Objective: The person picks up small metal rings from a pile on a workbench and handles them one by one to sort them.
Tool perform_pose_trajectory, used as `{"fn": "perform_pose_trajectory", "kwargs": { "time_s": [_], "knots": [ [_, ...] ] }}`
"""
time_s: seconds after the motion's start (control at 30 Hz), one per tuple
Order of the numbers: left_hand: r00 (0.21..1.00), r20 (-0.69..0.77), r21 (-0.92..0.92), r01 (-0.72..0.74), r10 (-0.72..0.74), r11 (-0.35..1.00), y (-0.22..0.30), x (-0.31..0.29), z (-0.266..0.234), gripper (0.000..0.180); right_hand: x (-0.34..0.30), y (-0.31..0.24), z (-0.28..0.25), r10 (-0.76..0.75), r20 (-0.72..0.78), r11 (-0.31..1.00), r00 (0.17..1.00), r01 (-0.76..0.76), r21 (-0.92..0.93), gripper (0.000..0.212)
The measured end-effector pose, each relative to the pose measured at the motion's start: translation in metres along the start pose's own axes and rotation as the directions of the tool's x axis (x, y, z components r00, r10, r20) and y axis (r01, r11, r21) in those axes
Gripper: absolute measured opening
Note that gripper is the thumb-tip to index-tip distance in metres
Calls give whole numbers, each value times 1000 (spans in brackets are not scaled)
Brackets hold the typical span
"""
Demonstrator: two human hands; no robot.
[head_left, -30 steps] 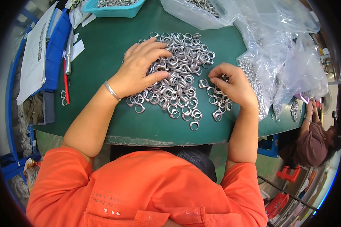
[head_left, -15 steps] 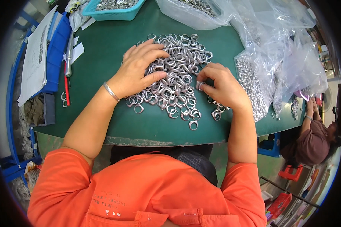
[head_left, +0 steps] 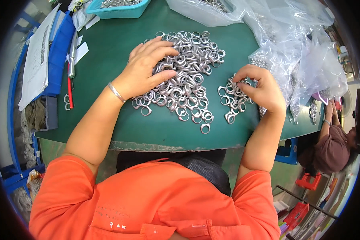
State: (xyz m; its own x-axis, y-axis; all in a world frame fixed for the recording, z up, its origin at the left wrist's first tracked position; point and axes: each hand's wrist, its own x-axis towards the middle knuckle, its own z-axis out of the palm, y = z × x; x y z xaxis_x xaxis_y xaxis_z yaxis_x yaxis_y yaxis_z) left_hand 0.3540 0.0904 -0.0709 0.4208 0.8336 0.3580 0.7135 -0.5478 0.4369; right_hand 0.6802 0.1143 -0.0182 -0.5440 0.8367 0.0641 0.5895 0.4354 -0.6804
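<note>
- The left hand (head_left: 148, 68) is laid palm-down over the left side of a big pile (head_left: 192, 72) of silvery rings, fingers (head_left: 166, 52) kinda fanned out and the thumb kept well apart from them.
- Most of that pile is spread just right of the left fingers, with a few loose rings scattered toward the near side, and one stray (head_left: 205, 132) is left lying nearest the bench edge.
- The right hand (head_left: 266, 88) is held over a smaller cluster (head_left: 231, 100) of rings, index and thumb curled in close to each other. Can't tell if a ring is pinched there, tbh.
- That cluster is separated from the big pile by a strip of green bench (head_left: 164, 132), and it's mostly spread under and just left of the right fingers.
- Clear bags (head_left: 286, 60) stuffed with small metal bits are heaped past the right fingers, on their right.
- A teal basket (head_left: 120, 13) of metal pieces is parked beyond the left fingers.
- Well left of the left fingers, a metal rod (head_left: 72, 70) and a red stick (head_left: 70, 94) are laid end to end, pretty much.
</note>
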Motion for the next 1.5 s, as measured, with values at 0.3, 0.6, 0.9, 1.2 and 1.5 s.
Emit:
{"fn": "perform_pose_trajectory", "kwargs": {
  "time_s": [0.3, 0.6, 0.9, 1.2, 1.5],
  "knots": [
    [1000, -2, 5, 6, -6, 1000, -1, -1, 1, 44, 16, -32, 53, -23, 89, 1000, 996, 22, 19, 17],
    [1000, -2, -1, 8, -8, 1000, -3, -4, -1, 43, 2, -12, 13, 54, 47, 992, 997, -59, 115, 21],
    [1000, -8, 0, -2, 2, 1000, -3, -2, 2, 43, 22, -30, 64, -350, -14, 935, 937, 348, -70, 14],
    [1000, 3, -2, 11, -11, 1000, 0, -3, -1, 43, 14, -29, 49, 128, 123, 874, 984, -170, 454, 12],
    [1000, 13, -7, 10, -10, 1000, 0, -2, 0, 43, 9, -21, 45, 14, 25, 894, 1000, -24, 447, 15]
  ]
}}
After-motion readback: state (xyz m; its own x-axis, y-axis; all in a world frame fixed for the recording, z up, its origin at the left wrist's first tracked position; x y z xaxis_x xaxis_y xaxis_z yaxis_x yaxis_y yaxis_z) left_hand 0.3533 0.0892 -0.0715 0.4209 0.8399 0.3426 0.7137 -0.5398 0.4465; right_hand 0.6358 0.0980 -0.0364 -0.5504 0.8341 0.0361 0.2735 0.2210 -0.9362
